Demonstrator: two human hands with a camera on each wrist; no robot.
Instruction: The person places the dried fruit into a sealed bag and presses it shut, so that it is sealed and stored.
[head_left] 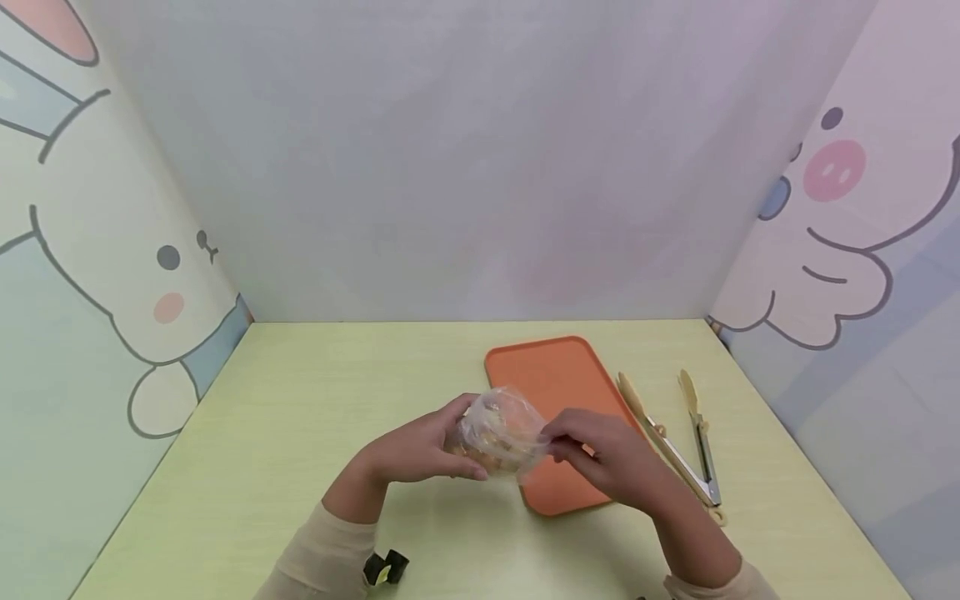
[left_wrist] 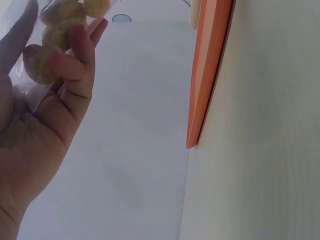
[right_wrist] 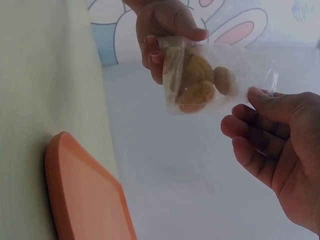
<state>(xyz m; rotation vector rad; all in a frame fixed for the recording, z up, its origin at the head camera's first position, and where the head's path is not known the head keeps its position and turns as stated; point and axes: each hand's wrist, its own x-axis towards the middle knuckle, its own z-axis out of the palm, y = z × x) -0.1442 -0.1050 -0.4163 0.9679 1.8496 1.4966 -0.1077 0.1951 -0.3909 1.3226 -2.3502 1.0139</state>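
A clear plastic bag [head_left: 498, 425] is held up over the near left edge of the orange tray [head_left: 555, 371]. Inside it are several rounded yellow-brown pieces [right_wrist: 197, 95], which look like small baked bites. My left hand [head_left: 420, 446] grips the bag's filled end, fingers and thumb curled round it. At the other end, my right hand [head_left: 611, 454] pinches the bag's loose edge between thumb and index finger. Its other fingers stay curled beside the plastic, as the right wrist view shows. From the left wrist, the pieces [left_wrist: 65, 32] press against the film above my fingers.
Right of the tray lies a pair of metal tongs [head_left: 708, 467] with tan tips, spread apart on the pale yellow table [head_left: 322, 375]. A small black object [head_left: 396, 566] sits beside my left sleeve. Printed cartoon walls [head_left: 480, 167] enclose the table at the back and sides.
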